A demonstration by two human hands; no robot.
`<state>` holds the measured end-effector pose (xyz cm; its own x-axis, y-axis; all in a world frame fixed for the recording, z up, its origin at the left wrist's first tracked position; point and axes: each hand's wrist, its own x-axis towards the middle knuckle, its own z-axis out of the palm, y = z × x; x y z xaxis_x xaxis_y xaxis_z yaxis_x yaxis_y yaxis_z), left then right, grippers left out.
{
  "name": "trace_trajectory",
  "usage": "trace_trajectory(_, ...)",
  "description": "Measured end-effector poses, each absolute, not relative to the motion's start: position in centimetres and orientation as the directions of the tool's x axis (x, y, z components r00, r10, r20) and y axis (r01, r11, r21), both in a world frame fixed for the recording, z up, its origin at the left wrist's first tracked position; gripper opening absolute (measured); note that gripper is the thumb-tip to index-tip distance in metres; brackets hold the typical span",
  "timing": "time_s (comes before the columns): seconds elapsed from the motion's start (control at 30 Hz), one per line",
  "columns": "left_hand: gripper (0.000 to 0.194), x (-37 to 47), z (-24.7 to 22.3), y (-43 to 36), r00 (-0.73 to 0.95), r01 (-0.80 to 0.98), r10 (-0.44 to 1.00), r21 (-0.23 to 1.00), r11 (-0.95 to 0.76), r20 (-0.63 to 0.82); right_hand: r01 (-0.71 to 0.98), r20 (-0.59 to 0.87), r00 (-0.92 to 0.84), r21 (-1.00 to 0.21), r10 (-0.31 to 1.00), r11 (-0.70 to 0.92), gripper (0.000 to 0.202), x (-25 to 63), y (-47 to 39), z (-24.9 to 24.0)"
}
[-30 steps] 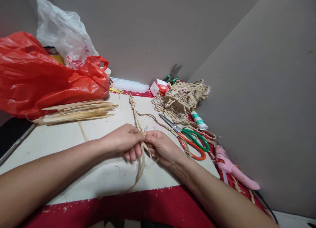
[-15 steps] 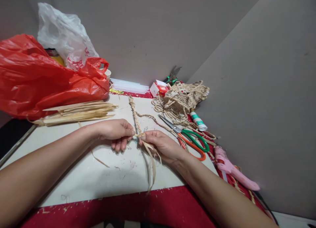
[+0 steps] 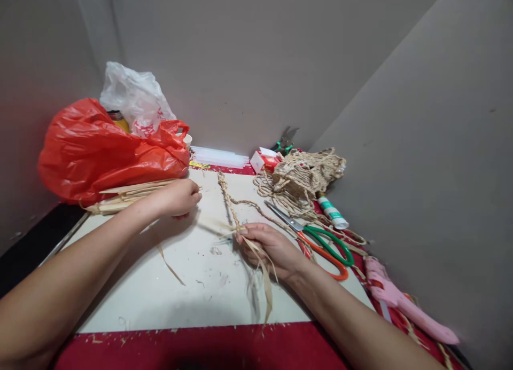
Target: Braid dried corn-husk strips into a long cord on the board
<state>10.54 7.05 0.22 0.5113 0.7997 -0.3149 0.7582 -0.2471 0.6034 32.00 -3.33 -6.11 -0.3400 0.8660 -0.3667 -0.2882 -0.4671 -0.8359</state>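
My right hand (image 3: 268, 244) pinches the lower end of a braided cord (image 3: 228, 199) of dry straw-coloured strips. Loose strips (image 3: 266, 287) hang below its fingers, and a pale blurred strip (image 3: 214, 226) sticks out to the left. My left hand (image 3: 182, 199) is apart from the cord, up at the right end of a bundle of dry leaf strips (image 3: 116, 203). Its fingers are curled in; whatever they may hold is hidden under the hand. Scissors (image 3: 296, 226) with green and orange handles lie right of the cord, beside a thin twisted strand (image 3: 256, 205).
A red plastic bag (image 3: 108, 156) and a clear bag (image 3: 136, 92) stand at the back left. Coiled rope (image 3: 304, 175), a small red box (image 3: 264, 160), a white-and-green tube (image 3: 332, 212) and a pink glue gun (image 3: 404, 300) line the right. Translucent sticks (image 3: 218, 156) lie behind the white board (image 3: 160, 306).
My left hand has left the cord and moved up and left to the leaf bundle. The right hand keeps its pinch. The camera view has shifted a little.
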Motion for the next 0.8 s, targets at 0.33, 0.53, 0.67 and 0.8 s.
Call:
trace_trajectory(0.33, 0.027, 7.7, 4.3, 5.5, 0.496, 0.775, 0.838, 0.55, -0.311, -0.225, -0.303, -0.39, -0.353, -0.812, 0.85, -0.499, 0.017, 32.0, -3.4, -6.4)
trace_trajectory(0.53, 0.035, 4.1, 0.8, 4.9, 0.304, 0.952, 0.927, 0.099, -0.288, -0.222, -0.272, -0.396, -0.346, -0.826, 0.851, -0.495, 0.017, 32.0, -3.5, -6.6)
trace_trajectory(0.67, 0.019, 2.6, -2.1, 4.1, 0.276, 0.959, 0.948, 0.114, -0.26, -0.158, -0.253, -0.391, -0.368, -0.831, 0.844, -0.495, 0.019, 32.0, -3.6, -6.7)
trace_trajectory(0.8, 0.011, 1.5, -2.0, 2.5, 0.304, 0.935, 0.944, 0.231, -0.27, -0.127, -0.255, -0.375, -0.37, -0.839, 0.85, -0.481, 0.019, 32.0, -3.6, -6.7)
